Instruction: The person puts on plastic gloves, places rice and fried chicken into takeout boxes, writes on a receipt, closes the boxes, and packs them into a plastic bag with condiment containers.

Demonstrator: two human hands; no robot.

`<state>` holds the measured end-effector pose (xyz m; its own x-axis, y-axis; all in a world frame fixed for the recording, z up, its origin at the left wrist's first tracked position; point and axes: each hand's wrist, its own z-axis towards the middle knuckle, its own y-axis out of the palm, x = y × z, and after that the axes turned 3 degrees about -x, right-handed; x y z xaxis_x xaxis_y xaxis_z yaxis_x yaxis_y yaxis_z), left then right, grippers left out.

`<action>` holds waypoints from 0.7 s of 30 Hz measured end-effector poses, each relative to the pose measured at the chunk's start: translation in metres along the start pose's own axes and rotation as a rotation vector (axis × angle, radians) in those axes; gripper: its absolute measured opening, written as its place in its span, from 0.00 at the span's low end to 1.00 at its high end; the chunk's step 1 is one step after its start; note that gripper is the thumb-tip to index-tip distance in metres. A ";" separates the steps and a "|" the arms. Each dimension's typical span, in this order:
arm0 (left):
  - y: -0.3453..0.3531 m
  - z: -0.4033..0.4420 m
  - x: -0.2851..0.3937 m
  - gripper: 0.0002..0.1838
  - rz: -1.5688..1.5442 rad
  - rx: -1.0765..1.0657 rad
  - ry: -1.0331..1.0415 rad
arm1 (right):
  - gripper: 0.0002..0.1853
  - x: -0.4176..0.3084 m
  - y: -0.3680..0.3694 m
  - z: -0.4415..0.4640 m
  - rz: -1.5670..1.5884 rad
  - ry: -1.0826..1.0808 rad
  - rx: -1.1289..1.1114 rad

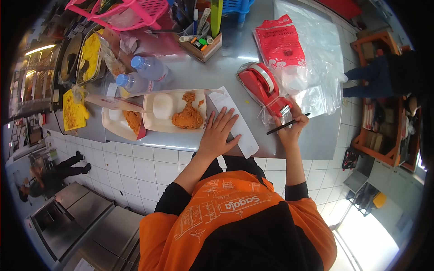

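My left hand point(219, 135) lies flat with fingers spread on a long white strip of paper or card point(242, 131). In my right hand point(291, 128) is a slim black pen point(289, 123), pinched between the fingers. Those fingers are close to the front end of a red tape dispenser point(264, 88); whether they touch it I cannot tell. Left of my left hand stands an open paper box with a piece of fried chicken point(187, 115) and a white wrapped lump point(162, 106). A second box point(113, 121) beside it also contains fried chicken.
Two water bottles point(151, 68) stand behind the boxes, near a tray of yellow food point(90, 56). A holder point(203, 49) with markers, a pink basket point(131, 16), a red packet point(280, 43) and clear plastic bags point(323, 67) occupy the back. Other people stand at left and right.
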<state>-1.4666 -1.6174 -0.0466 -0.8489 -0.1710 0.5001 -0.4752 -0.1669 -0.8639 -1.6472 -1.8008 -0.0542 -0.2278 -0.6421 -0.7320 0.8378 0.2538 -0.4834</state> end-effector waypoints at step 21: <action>0.000 -0.001 -0.001 0.29 -0.025 -0.028 -0.025 | 0.38 -0.006 0.103 0.064 -0.176 0.108 0.284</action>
<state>-1.4657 -1.6165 -0.0471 -0.8311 -0.1913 0.5222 -0.5024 -0.1443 -0.8525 -1.5274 -1.8173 -0.0691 -0.4200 -0.5738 -0.7031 0.8820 -0.0756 -0.4651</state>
